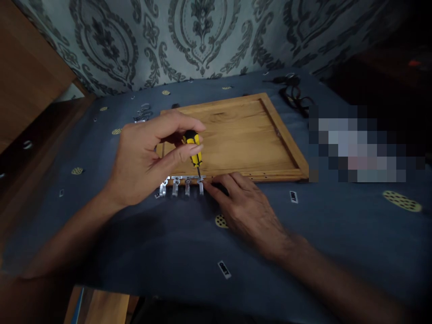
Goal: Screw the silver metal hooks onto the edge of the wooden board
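Observation:
My left hand [141,155] pinches a small screwdriver [196,150] with a yellow and black handle between thumb and fingers. Its thin shaft points down, and the tip meets the rightmost of several silver metal hooks [201,186]. These hooks sit in a row along the near edge of a framed wooden board [236,139], their curved ends hanging toward me. My right hand [246,207] rests at the same edge, fingers curled in, with a fingertip against that rightmost hook. Something dark under the right fingers cannot be made out.
The board lies on a dark blue patterned cloth [162,252]. Loose metal pieces [143,112] lie beyond my left hand. A dark object with a cable [293,92] lies at the back right, near a blurred-out patch. Behind hangs a patterned curtain [202,40]; wooden furniture [33,67] stands left.

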The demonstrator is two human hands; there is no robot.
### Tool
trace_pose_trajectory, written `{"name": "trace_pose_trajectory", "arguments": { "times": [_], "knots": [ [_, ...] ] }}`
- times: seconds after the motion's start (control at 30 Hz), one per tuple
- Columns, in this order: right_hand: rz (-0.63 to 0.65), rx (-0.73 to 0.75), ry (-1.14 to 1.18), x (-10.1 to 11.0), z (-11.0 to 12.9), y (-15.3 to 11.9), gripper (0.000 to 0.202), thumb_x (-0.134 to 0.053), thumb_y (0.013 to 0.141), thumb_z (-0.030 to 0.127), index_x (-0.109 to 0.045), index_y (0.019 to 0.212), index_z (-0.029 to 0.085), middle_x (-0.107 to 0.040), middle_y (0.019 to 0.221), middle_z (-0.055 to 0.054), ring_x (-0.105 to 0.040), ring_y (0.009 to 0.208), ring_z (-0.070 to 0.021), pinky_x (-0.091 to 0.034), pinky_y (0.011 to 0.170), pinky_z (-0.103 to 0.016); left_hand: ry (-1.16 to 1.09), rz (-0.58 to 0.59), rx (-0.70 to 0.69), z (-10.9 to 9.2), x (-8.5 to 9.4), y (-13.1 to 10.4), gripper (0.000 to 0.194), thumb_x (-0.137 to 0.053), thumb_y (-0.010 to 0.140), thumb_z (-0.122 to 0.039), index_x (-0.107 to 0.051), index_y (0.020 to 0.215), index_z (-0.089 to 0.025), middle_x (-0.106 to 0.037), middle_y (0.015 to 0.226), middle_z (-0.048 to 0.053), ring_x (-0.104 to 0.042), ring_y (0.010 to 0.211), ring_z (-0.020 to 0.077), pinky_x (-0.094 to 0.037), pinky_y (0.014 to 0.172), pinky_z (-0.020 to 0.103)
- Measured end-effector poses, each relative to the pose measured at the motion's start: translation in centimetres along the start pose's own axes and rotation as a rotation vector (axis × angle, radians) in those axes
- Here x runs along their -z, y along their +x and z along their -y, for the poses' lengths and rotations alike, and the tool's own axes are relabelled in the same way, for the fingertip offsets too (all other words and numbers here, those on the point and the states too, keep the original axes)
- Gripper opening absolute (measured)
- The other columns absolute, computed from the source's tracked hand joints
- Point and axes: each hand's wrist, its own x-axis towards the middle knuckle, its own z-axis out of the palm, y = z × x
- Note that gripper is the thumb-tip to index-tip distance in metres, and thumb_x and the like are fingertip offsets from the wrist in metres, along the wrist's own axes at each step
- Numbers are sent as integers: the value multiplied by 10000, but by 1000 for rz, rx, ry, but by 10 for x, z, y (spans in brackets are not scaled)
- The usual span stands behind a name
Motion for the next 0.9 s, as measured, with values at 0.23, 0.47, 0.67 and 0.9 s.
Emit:
{"name": "trace_pose_trajectory", "arguments": {
  "times": [0.23,0.47,0.67,0.9],
  "knots": [
    [20,-5,27,1,0,0,379,-455,896,46,-650,1209,130,-657,1051,-135,-540,959,-259,-512,809,-422,-19,19,-14,-1,-1,1,139,-684,835,-208,-676,972,-183,-734,876,0,-679,747,100,-575,671,225],
    [0,-3,18,0,0,0,364,-469,891,49,-652,1198,116,-658,1021,-128,-533,933,-263,-508,791,-419,-24,-11,10,0,-3,-1,212,-715,802,-193,-676,996,-270,-735,904,-36,-684,752,99,-593,658,189],
    [17,-7,9,-1,0,0,388,-460,884,41,-644,1211,137,-656,1040,-126,-534,943,-254,-497,797,-408,-27,26,19,-1,-1,0,173,-692,828,-210,-676,995,-256,-732,902,-31,-686,787,92,-591,696,175],
    [-13,19,-21,-2,0,-1,370,-523,852,35,-633,1194,124,-652,1010,-112,-530,926,-251,-478,811,-384,-26,-144,69,1,8,2,196,-731,801,-252,-707,994,-223,-726,883,-2,-678,781,126,-582,653,255]
  ]
}}
